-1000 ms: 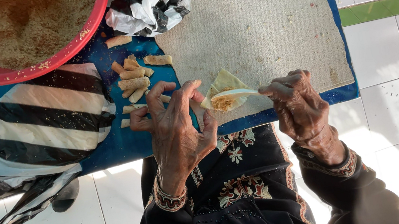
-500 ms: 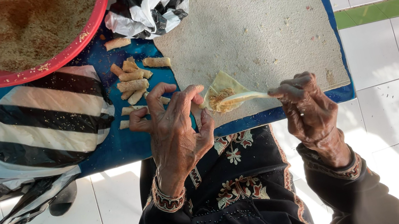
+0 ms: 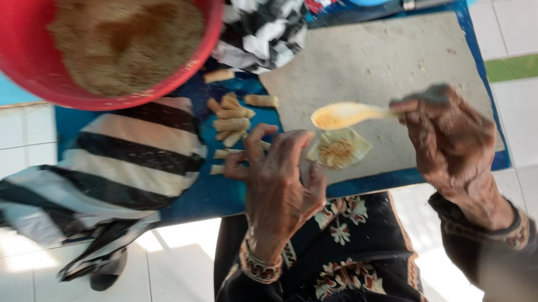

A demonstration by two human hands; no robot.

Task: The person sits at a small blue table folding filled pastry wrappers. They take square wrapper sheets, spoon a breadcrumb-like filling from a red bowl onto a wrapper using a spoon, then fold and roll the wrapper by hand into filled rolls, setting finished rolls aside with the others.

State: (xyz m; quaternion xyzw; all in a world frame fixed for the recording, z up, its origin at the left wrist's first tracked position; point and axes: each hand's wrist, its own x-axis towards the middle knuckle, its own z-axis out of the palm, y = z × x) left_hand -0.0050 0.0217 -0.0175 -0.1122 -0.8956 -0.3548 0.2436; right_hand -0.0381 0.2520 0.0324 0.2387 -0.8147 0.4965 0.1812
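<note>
A big red bowl (image 3: 116,38) full of brown crumbly filling is sitting at the top of the blue tabletop (image 3: 182,203), and a striped black-and-white cloth (image 3: 104,180) is lying below it. A grey board (image 3: 401,61) is taking up the middle. The right hand (image 3: 455,140) is pinching a yellow spoon (image 3: 344,114) tight, holding it just above a small pastry wrapper (image 3: 339,150) on the board. The left hand (image 3: 278,179) is resting beside the wrapper, fingers loosely open, holding nothing. Filling is already sitting on the wrapper, so this looks like the scooping step. Folding probably needs both hands working gently. Little finished rolls (image 3: 230,117) are piling up near the cloth.
</note>
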